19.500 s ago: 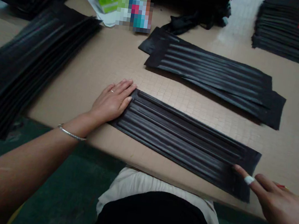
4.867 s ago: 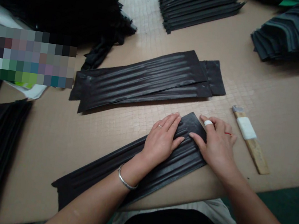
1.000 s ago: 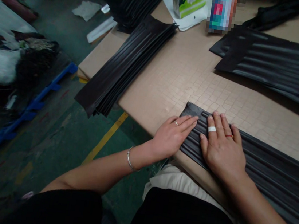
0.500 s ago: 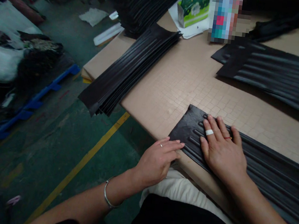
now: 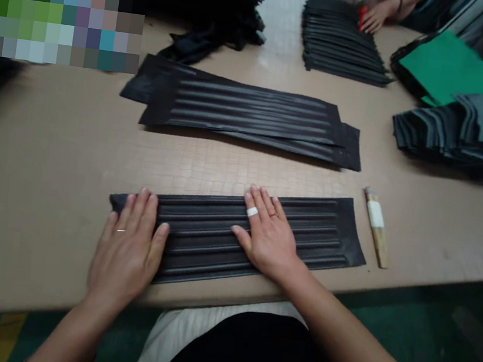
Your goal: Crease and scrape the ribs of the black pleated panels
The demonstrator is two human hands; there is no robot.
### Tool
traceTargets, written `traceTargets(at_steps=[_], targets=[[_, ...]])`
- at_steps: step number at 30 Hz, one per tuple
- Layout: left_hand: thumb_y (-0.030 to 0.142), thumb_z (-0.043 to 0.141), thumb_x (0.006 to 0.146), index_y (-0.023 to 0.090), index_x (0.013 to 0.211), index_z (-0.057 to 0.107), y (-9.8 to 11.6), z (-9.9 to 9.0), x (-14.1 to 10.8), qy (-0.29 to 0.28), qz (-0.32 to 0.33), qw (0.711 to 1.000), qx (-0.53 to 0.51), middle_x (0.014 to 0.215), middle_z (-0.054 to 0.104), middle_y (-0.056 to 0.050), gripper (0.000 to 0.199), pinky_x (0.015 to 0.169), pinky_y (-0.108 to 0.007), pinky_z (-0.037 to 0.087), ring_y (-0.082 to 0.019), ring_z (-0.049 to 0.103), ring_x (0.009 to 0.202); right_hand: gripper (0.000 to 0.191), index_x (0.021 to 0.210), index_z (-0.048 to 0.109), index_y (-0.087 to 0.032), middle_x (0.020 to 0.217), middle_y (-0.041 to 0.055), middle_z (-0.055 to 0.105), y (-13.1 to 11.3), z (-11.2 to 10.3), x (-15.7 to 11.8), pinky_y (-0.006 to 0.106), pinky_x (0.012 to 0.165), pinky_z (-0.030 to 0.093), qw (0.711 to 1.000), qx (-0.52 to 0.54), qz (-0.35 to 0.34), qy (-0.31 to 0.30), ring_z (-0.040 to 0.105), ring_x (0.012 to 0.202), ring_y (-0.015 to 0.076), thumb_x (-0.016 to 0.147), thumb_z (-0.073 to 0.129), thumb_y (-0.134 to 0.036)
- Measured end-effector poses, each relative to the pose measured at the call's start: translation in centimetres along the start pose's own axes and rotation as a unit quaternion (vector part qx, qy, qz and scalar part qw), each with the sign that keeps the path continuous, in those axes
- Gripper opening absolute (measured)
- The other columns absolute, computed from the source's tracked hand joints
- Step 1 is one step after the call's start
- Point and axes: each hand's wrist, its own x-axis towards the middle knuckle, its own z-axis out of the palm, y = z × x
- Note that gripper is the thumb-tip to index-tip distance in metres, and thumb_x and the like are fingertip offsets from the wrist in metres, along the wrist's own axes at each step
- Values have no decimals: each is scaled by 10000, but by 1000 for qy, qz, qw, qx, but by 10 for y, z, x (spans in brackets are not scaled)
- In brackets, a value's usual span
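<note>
A dark ribbed panel (image 5: 203, 232), leather-like, lies along the table's near edge with its ridges running lengthwise. My left hand (image 5: 130, 243) rests flat over its left end, fingers stretched out and thumb apart, covering part of that end. Near the middle of the same panel, my right hand (image 5: 268, 232) lies palm down with fingers spread and white tape round one finger. Neither hand grips anything. Just past the panel's right end is a tool with a wooden handle and white wrapping (image 5: 375, 225); its kind is unclear.
Further back lie overlapping ribbed panels (image 5: 250, 111) on the tan table (image 5: 46, 179). At the right are folded dark pieces (image 5: 448, 128) and a green sheet (image 5: 473, 72). Another person's hand (image 5: 379, 15) touches a fanned stack of black strips (image 5: 342, 43).
The view has swung to the right. My left hand has gone from the panel's corner edge to lying flat on its left end; my right hand now lies nearer the panel's middle.
</note>
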Motion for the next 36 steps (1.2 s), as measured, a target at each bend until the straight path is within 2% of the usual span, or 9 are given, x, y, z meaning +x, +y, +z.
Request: traceTargets(at_steps=[5,9,14,17,19,25,29,32,36], targets=[[413,270,1082,300,1673,101,-5,-9,0,-5,-4,999,51,1722,216,-67,625,1287,-604,202,-303,204,1596,718,1643,211,-81,1685,154,268,113,-32,-44,523,1287,216,997,-2,69,18,140,1587,252,1074,344,-498],[399,283,1084,396,1658,-10,-4,-10,1,-2,16,998,54,1738,140,-12,644,1293,-600,191,-287,172,1603,731,1609,274,-41,1642,193,351,159,-39,-47,487,1278,244,992,32,95,71,242,1560,251,1082,256,-547],[434,302,1077,340,1669,21,-6,-7,1,5,35,998,61,1735,151,-70,661,1269,-635,203,-336,177,1597,769,1624,245,-70,1665,185,306,127,-33,-52,521,1284,226,985,53,112,121,168,1581,267,1074,238,-606],[441,325,1079,305,1672,85,-12,-2,2,29,44,996,68,1732,181,-78,653,1275,-611,197,-329,180,1596,791,1651,195,-133,1702,136,230,97,-30,-67,553,1289,198,991,57,78,88,64,1596,275,1056,308,-641],[440,359,1078,350,1666,93,-15,1,3,36,47,996,73,1731,192,-35,651,1281,-579,212,-302,201,1594,790,1649,210,-135,1713,133,190,94,-31,-73,551,1290,196,993,61,70,66,26,1597,275,1054,328,-641],[433,443,1062,516,1621,23,-14,-3,5,41,48,995,73,1720,165,101,705,1269,-585,279,-279,254,1578,738,1589,362,-95,1677,189,271,163,-36,-62,574,1281,215,991,55,95,76,110,1588,312,1047,419,-594],[413,437,1069,548,1610,9,-9,-10,5,30,38,996,72,1715,185,95,703,1247,-667,263,-302,293,1564,526,1478,494,-66,1525,220,502,188,-52,-71,537,1232,347,968,83,127,201,392,1487,297,1066,416,-384],[388,414,1077,434,1647,133,17,-10,7,44,56,996,53,1687,324,-28,637,1230,-712,245,-336,353,1537,371,1327,616,-113,1269,178,671,176,-69,-109,483,1067,509,940,82,192,270,623,1221,279,1048,437,-277],[328,409,1073,221,1580,386,107,8,13,-29,219,975,-25,1635,421,-134,518,1251,-652,263,-318,322,1556,226,1121,679,-147,1044,123,693,149,-76,-158,456,883,557,935,50,283,210,674,958,283,1010,515,-255]])
